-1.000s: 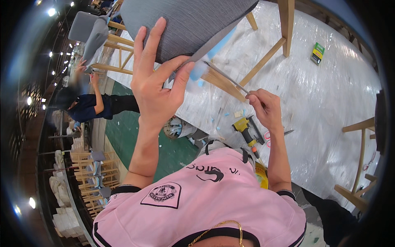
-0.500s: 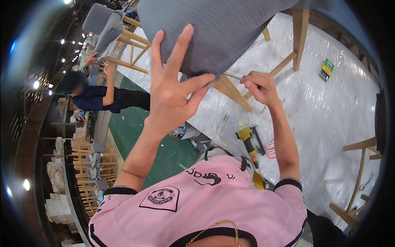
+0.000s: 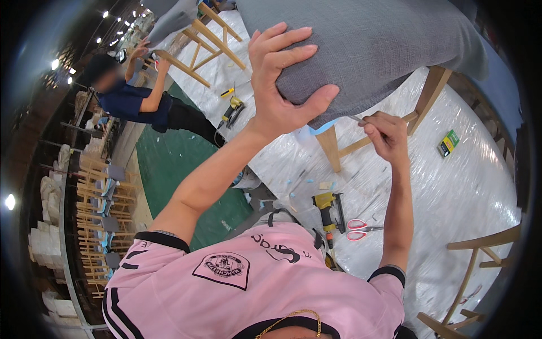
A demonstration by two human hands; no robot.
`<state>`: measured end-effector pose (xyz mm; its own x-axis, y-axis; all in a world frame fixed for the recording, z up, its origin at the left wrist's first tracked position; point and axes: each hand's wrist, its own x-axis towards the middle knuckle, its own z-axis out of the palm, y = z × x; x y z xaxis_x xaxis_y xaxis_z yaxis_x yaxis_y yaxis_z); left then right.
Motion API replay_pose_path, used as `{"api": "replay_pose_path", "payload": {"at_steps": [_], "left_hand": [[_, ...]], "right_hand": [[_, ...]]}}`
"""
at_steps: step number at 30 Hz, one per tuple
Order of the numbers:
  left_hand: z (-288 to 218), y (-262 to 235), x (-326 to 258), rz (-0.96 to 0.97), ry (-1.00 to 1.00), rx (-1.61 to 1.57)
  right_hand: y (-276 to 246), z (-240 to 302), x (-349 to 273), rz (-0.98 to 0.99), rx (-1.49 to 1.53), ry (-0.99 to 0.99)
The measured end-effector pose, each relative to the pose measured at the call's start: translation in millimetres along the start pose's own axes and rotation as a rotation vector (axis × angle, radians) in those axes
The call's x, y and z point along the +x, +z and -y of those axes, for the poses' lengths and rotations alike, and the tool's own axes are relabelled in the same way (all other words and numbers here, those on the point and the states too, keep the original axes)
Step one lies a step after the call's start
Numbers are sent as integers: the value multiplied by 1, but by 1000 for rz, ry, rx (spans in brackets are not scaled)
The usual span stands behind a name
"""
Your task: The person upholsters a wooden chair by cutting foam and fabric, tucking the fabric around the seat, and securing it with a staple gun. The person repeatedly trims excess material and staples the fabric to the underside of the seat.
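Note:
A chair with a grey fabric-covered cushion (image 3: pixel 372 53) and wooden legs (image 3: pixel 329 148) is in front of me. My left hand (image 3: pixel 285 85) is closed around the cushion's near left corner, fingers curled over its side and thumb pressed on the cloth. Under the near edge, my right hand (image 3: pixel 387 133) pinches a slim metal tool (image 3: pixel 355 119) whose tip meets the fabric's lower edge. Its handle is hidden in my fingers, so its exact kind is unclear. A bit of light blue material (image 3: pixel 329 124) shows below the cushion.
On the plastic-wrapped table (image 3: pixel 418 209) lie a yellow-and-black staple gun (image 3: pixel 327 212), red-handled scissors (image 3: pixel 357 229) and a small green-and-yellow box (image 3: pixel 449 143). Another staple gun (image 3: pixel 231 110) lies farther left. A co-worker (image 3: pixel 132 99) handles another chair. Wooden chair legs (image 3: pixel 480 248) stand at right.
My left hand has shifted from pinching the cloth's lower edge to gripping the cushion's corner. My right hand keeps the tool at the edge. The view has shifted, showing more of the scissors.

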<state>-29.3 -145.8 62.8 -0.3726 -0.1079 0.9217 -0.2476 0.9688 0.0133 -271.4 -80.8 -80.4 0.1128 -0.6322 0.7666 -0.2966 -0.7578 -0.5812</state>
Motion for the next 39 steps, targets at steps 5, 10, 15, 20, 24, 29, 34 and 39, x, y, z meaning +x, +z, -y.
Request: {"api": "replay_pose_path", "payload": {"at_steps": [5, 10, 15, 20, 24, 29, 34, 39], "left_hand": [[-2, -3, 1, 52, 29, 53], [-1, 2, 1, -16, 2, -1], [-2, 3, 0, -36, 13, 4], [-16, -7, 10, 12, -67, 7], [-12, -9, 9, -2, -170, -43], [-15, 2, 9, -94, -159, -22], [-27, 2, 13, -107, -164, 27], [-19, 3, 9, -112, -123, 11]], "right_hand": [[-4, 13, 14, 21, 4, 22], [9, 20, 8, 40, 56, 80], [4, 23, 15, 7, -63, 10], [-6, 21, 18, 34, -149, -17], [2, 8, 4, 46, -14, 26], [10, 13, 12, 79, 9, 28], [9, 11, 15, 49, -122, -46], [-12, 9, 26, -1, -550, -219]]}}
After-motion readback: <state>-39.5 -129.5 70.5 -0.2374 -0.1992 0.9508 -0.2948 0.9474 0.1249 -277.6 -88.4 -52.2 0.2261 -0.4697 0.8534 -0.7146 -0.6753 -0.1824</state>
